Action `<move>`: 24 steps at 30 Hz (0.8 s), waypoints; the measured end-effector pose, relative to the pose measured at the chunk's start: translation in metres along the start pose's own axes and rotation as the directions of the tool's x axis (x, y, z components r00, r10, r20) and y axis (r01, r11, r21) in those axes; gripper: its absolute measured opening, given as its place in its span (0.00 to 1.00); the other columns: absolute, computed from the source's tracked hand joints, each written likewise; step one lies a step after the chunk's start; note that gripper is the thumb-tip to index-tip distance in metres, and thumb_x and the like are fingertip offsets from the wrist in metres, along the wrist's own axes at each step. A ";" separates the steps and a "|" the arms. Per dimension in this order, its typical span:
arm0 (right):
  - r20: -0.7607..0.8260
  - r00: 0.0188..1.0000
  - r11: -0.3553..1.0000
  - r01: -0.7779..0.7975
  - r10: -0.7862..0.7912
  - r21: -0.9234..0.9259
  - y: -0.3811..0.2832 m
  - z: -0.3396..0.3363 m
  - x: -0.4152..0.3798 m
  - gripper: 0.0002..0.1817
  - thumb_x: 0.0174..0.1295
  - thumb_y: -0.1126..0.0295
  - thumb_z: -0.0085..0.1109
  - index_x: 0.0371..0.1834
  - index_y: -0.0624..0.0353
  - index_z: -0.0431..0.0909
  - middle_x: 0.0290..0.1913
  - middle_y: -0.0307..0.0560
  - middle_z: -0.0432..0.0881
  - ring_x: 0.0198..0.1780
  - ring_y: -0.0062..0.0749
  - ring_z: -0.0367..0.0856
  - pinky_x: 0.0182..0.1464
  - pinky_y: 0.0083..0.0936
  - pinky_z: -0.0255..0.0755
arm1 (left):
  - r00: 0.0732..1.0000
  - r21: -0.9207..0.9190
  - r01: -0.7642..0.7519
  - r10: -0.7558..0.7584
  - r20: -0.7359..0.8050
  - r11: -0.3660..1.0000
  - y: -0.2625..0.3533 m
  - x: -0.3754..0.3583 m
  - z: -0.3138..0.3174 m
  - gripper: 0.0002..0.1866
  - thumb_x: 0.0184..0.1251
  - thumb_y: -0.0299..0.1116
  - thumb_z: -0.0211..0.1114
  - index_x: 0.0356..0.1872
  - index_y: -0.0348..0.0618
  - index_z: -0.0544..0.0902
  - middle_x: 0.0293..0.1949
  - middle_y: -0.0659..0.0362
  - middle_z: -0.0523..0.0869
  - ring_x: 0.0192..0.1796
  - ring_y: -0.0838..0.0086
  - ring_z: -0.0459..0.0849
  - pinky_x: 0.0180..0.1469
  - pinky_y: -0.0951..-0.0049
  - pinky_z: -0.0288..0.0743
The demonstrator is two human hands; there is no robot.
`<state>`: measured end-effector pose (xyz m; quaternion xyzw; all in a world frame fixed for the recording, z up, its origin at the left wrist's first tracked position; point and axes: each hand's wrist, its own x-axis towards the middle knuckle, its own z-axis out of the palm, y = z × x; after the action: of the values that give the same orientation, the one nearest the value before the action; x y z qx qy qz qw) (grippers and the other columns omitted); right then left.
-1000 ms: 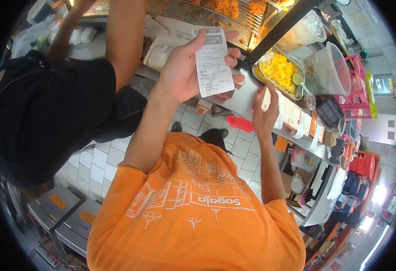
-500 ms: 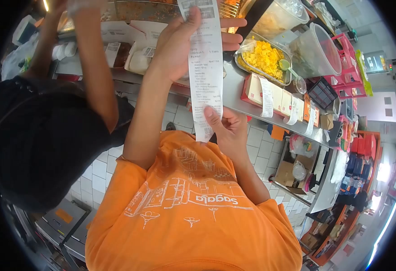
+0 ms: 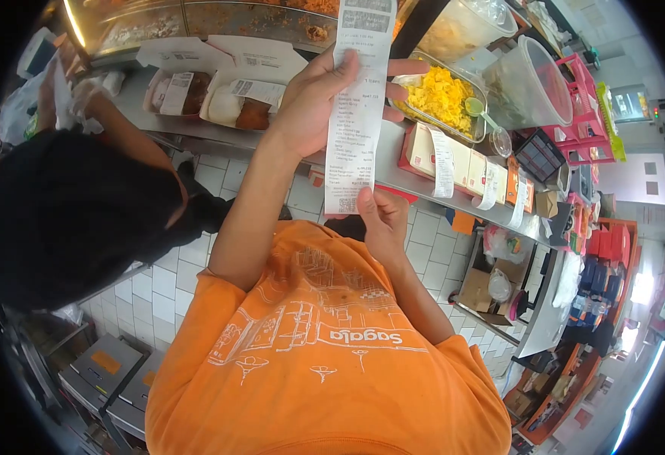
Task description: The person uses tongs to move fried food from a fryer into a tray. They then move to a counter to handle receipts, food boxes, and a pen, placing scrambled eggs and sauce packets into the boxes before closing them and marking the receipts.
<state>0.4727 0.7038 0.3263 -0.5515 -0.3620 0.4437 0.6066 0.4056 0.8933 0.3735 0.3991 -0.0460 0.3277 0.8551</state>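
A long printed receipt point(image 3: 356, 129) hangs upright before my chest, its QR code at the bottom end. My left hand point(image 3: 313, 102) has its thumb pressed on the front near the upper part, with fingers stretched out behind the paper. Lower down, my right hand point(image 3: 384, 227) pinches the bottom right corner between thumb and curled fingers. Behind my left hand, two open food boxes stand on the counter: one box point(image 3: 171, 106) and another box point(image 3: 230, 114), each with a paper slip and brown food inside.
Closed boxes point(image 3: 460, 163) with receipts line the counter edge. Behind them are a tray of yellow food point(image 3: 442, 95), a clear tub point(image 3: 533, 83) and pink racks point(image 3: 575, 114). A co-worker in black point(image 3: 82, 212) bends at the left, handling a plastic bag point(image 3: 51, 98).
The receipt and both my hands have shifted slightly up and right. The co-worker's arms have moved left and down from the display, uncovering the two open boxes.
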 end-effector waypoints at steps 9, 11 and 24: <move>0.023 1.000 0.997 -0.011 0.013 -0.077 -0.015 0.005 0.015 0.13 0.69 0.68 0.63 0.47 0.67 0.87 0.34 0.46 0.89 0.33 0.19 0.84 0.36 0.20 0.80 | 0.999 -0.015 0.021 -0.021 -0.031 1.000 0.017 0.001 -0.002 0.27 0.79 0.47 0.50 0.69 0.38 0.64 0.68 0.37 0.71 0.47 0.65 0.87 0.43 0.64 0.89; 0.032 0.999 1.000 -0.015 0.015 0.003 -0.013 0.006 0.017 0.14 0.70 0.68 0.61 0.46 0.70 0.86 0.36 0.49 0.89 0.31 0.27 0.86 0.35 0.24 0.85 | 0.999 0.074 0.002 0.001 -0.040 0.997 0.022 -0.001 0.000 0.23 0.83 0.42 0.40 0.72 0.45 0.61 0.64 0.37 0.75 0.55 0.58 0.85 0.55 0.57 0.85; 0.050 0.999 0.998 -0.017 0.020 -0.060 -0.007 0.014 0.018 0.16 0.72 0.66 0.58 0.42 0.71 0.86 0.36 0.50 0.88 0.30 0.30 0.87 0.31 0.25 0.83 | 0.997 0.089 -0.066 0.070 -0.040 0.994 0.038 -0.012 -0.012 0.25 0.82 0.46 0.38 0.72 0.46 0.61 0.65 0.38 0.75 0.57 0.55 0.84 0.55 0.58 0.84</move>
<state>0.4670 0.7259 0.3336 -0.5612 -0.3850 0.4521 0.5766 0.3716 0.9129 0.3862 0.4271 -0.0266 0.3669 0.8260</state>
